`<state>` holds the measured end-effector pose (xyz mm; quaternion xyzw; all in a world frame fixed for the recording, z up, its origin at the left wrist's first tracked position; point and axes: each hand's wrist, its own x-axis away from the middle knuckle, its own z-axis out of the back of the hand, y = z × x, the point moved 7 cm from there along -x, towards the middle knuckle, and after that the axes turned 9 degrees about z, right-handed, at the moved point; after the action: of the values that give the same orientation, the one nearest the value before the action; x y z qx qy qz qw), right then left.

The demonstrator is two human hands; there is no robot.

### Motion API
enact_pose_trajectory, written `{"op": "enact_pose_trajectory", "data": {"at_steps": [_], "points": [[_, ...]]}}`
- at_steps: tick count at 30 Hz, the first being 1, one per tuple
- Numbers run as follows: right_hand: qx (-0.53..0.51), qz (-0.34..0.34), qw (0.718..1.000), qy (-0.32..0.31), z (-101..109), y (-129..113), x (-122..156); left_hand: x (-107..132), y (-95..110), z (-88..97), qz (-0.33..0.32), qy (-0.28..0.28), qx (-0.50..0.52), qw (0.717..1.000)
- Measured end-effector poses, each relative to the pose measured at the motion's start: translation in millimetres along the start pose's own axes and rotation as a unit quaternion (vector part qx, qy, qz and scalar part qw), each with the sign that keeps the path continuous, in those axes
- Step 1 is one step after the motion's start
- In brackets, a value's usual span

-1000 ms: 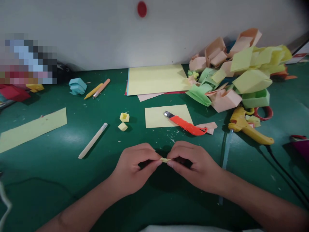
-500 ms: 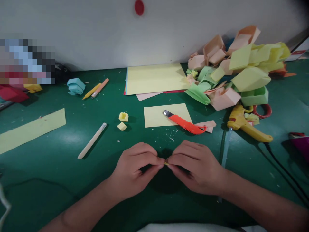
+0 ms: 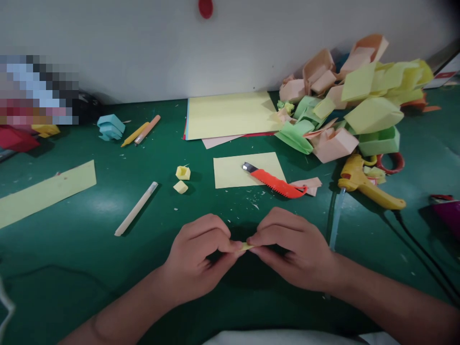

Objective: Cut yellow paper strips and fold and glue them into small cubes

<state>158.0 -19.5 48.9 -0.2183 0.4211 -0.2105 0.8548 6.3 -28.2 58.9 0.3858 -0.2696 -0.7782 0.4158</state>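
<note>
Low over the green desk [image 3: 72, 258], near its front edge, the left hand [image 3: 196, 261] is curling its fingers inward, thumb and forefinger pinching together on one end of a tiny yellow paper piece [image 3: 246, 246]. Just beside it, the right hand [image 3: 293, 251] is pinching the other end of that scrap in the same closed way, so the fingertips of both hands are almost touching. Compared with a second ago, the hands are sitting slightly lower in view and closer together, and less of the scrap is showing between them; the things around them are lying as before. Beyond the hands, two small folded yellow bits [image 3: 182, 178] are resting left of a yellow sheet [image 3: 230, 170], and an orange utility knife [image 3: 275, 181] is lying across that sheet's right side. Further right, a yellow glue gun [image 3: 362, 184] is lying near a pile of folded coloured papers [image 3: 352, 110]. Most of the scrap is being covered by the fingers, so its shape is hard to make out, and a pixelated patch is hiding the far left corner.
</note>
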Motion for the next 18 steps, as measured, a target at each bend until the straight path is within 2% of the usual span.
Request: {"op": "enact_pose_trajectory", "data": {"at_steps": [7, 9, 12, 15, 18], "points": [[0.007, -0.007, 1.000, 0.013, -2, -3, 1, 1, -5, -1.4, 0.035, 0.020, 0.002, 0.999], [0.004, -0.011, 1.000, 0.004, -2, -1, 1, 1, -5, -3.1, 0.032, 0.003, 0.017, 0.999], [-0.011, 0.014, 0.999, -0.041, -2, 2, 0, -1, -7, -11.3, 0.029, -0.071, 0.042, 0.996], [-0.061, 0.078, 0.985, -0.138, -5, -1, 0, 0, -9, -21.7, 0.034, -0.163, 0.068, 0.984], [-0.103, 0.090, 0.968, -0.212, -8, -2, 4, 3, -10, -28.5, 0.049, -0.226, 0.092, 0.969]]}}
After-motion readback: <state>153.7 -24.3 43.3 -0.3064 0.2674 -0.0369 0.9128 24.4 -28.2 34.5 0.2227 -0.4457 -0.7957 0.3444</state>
